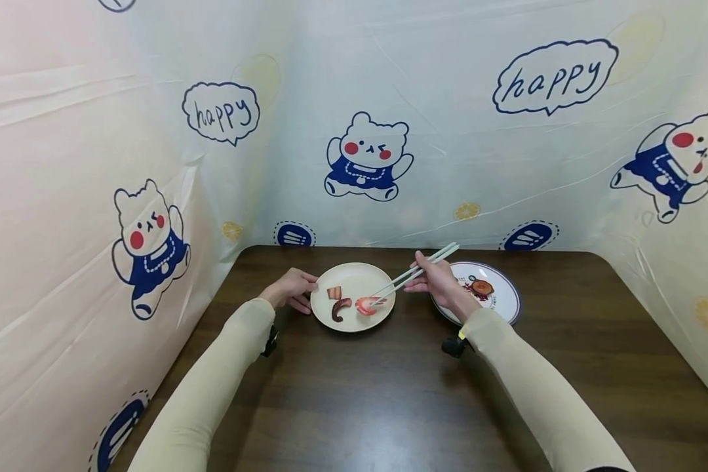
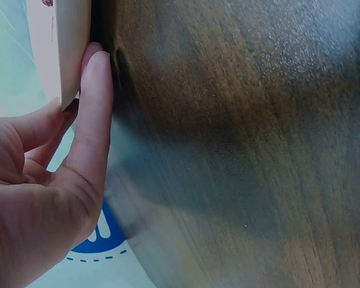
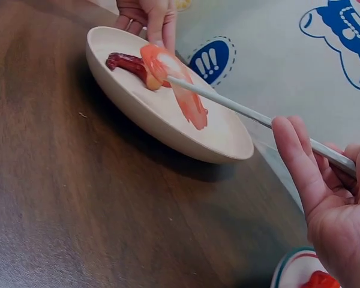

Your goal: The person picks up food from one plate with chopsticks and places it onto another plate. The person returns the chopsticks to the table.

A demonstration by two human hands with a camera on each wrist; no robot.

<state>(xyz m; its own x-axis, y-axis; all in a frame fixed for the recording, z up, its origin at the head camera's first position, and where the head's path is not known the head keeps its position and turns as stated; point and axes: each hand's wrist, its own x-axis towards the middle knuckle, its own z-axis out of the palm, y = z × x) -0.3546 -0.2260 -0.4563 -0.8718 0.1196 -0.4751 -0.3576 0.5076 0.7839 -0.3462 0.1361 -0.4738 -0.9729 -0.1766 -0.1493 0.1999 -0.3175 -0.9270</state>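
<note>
A dark wood table [image 1: 596,341] set against cartoon-printed sheeting [image 1: 448,72].
From here I see the pale, creased material rise behind and along both sides, covered with blue-clad bears [image 1: 362,177], "happy" speech bubbles [image 1: 557,77], orange slices [image 1: 467,210] and blue ovals [image 1: 295,235]; it looks pinkish at left, cooler at back, and soft light glosses the grained tabletop.

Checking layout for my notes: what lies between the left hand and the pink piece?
Between the left hand and the pink piece lie a small banded piece and a dark curved piece, both on the cream plate; the head view shows this.
</note>
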